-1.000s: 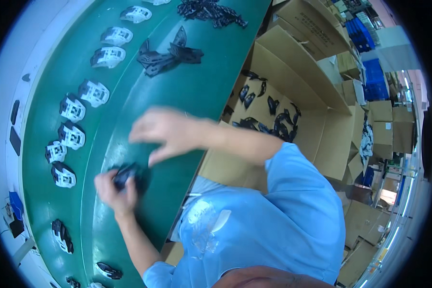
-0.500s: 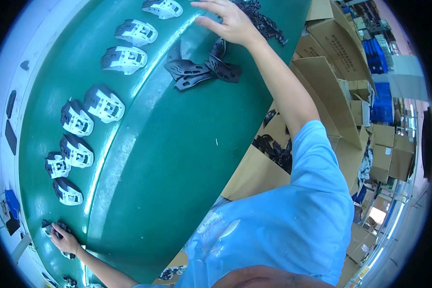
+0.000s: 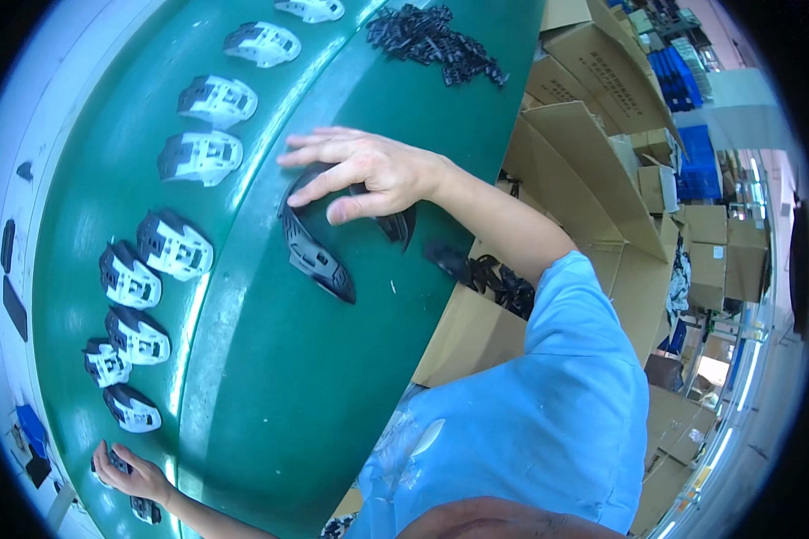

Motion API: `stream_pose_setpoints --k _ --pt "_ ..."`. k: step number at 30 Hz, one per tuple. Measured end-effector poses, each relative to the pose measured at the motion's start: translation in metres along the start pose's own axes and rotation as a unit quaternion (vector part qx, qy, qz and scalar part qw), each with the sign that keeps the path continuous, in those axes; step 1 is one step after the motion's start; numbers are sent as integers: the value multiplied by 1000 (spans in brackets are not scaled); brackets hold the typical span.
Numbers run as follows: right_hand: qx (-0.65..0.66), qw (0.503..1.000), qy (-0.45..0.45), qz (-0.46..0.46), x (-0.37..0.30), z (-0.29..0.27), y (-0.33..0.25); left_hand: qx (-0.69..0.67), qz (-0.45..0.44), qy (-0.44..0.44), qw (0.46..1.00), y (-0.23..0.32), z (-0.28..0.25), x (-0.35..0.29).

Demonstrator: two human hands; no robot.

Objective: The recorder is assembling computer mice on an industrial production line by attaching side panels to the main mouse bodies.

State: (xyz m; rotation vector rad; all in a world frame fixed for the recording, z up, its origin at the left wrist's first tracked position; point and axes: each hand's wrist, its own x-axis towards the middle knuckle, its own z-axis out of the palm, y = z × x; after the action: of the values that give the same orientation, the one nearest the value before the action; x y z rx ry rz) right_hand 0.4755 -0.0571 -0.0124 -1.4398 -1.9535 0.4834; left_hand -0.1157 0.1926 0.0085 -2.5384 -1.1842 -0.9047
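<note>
My right hand (image 3: 364,175) is spread low over several curved black plastic panels, its fingers apart and partly hiding them. One slotted black panel (image 3: 316,260) sticks out below the fingers, and another (image 3: 395,229) shows beneath the wrist. A blurred black piece (image 3: 447,260) is at the table's edge beside the open carton. At the lower left, my left hand (image 3: 139,476) has its fingers curled around a small dark shell piece (image 3: 120,462); another dark piece (image 3: 144,510) lies just below that hand. Several black-and-white shells (image 3: 175,247) lie in a line up the left side.
The green table (image 3: 324,386) has a raised seam running along it. A heap of small black parts (image 3: 436,43) lies at the far end. An open carton (image 3: 476,337) with black pieces inside stands against the right edge. More cartons (image 3: 593,81) and shelving are beyond.
My right hand has come back nearer from beside the far heap and now covers the black panels, which have shifted and turned. The view has moved slightly; my left hand stays at its piece.
</note>
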Motion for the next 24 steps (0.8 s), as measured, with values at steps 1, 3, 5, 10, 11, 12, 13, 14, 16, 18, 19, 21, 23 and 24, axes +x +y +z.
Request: stream_pose_setpoints --k 1,3,5,10,11,12,13,14,16,18,19,21,23,24 --pt "8 1000 11 -17 2 -13 -2 -3 35 2 999 9 1 0" --pt "-183 970 159 -15 -1 -63 22 0 49 -17 999 26 -1 -1" --pt "-129 899 386 162 -20 -111 81 22 71 -51 996 35 -5 -5" --pt "-370 830 246 336 -43 -158 162 33 29 -54 998 26 -9 -19" --pt "-313 866 170 352 -53 -161 184 19 11 -49 999 24 -7 -20" --pt "-335 849 169 371 -49 -146 177 12 -8 -50 999 23 -10 -22" --pt "-343 857 165 347 -48 -139 178 16 -8 -52 998 22 -12 -24" --pt "-351 864 161 322 -46 -133 175 -3 -15 -52 999 22 -13 -26" --pt "-339 885 157 278 -48 -121 157 -19 -18 -52 998 19 -14 -29" --pt "-321 902 154 246 -56 -110 137 -42 -25 -62 997 15 -13 -30" --pt "-316 906 151 237 -59 -100 123 -45 -31 -68 996 15 -13 -31" --pt "-304 916 145 218 -66 -78 96 -37 -33 -81 995 18 -11 -29" --pt "-282 924 139 217 -68 -57 69 -30 -39 -97 994 19 -3 -30" --pt "-274 925 141 222 -68 -48 57 -2 -13 -114 993 27 0 -25"
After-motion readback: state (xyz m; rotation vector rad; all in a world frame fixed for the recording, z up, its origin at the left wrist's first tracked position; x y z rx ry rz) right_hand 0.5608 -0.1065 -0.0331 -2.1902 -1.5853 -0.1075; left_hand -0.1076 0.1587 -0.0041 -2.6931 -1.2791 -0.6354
